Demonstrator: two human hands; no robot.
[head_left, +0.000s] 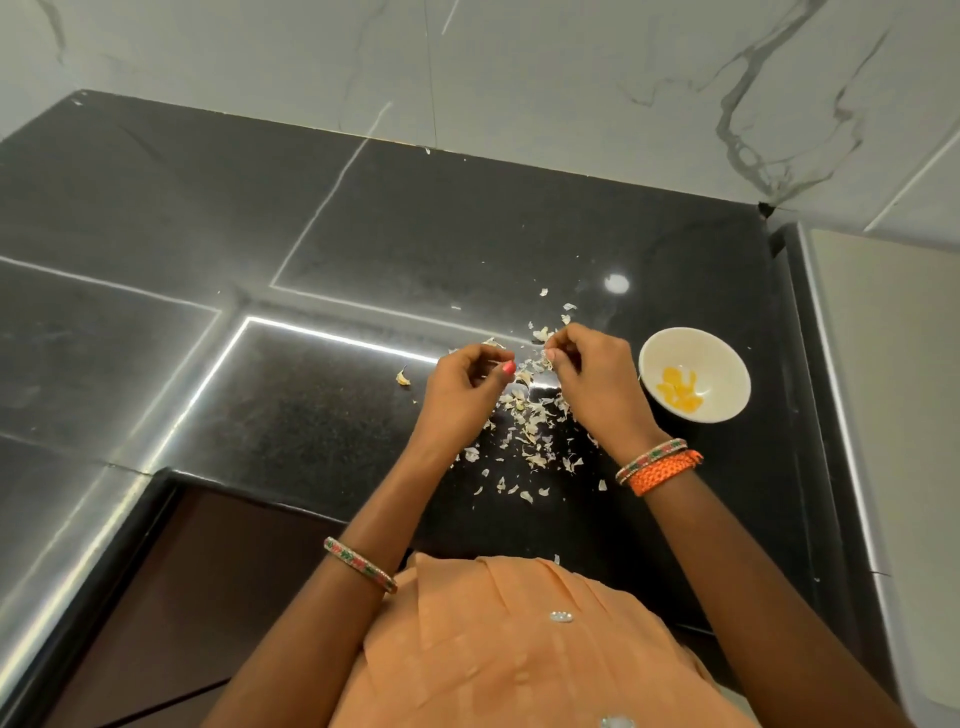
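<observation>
On the black stone counter (467, 234) lies a scatter of papery garlic skins (530, 431) between my two hands. My right hand (587, 379) has its fingers curled and pinches a small pale piece, a garlic clove or its skin, at its fingertips. My left hand (462, 384) is curled too, thumb toward the right hand; whether it holds anything is hidden. A single unpeeled clove (403, 378) lies to the left of my left hand. A white bowl (727, 364) with several peeled yellowish cloves (678, 393) stands right of my right hand.
A marble wall (519, 67) rises behind the counter. A pale appliance or unit (893, 364) borders the counter on the right. The counter's front edge (291, 499) steps back toward me at the left, over dark cabinet fronts. Bright strip-light reflections cross the stone.
</observation>
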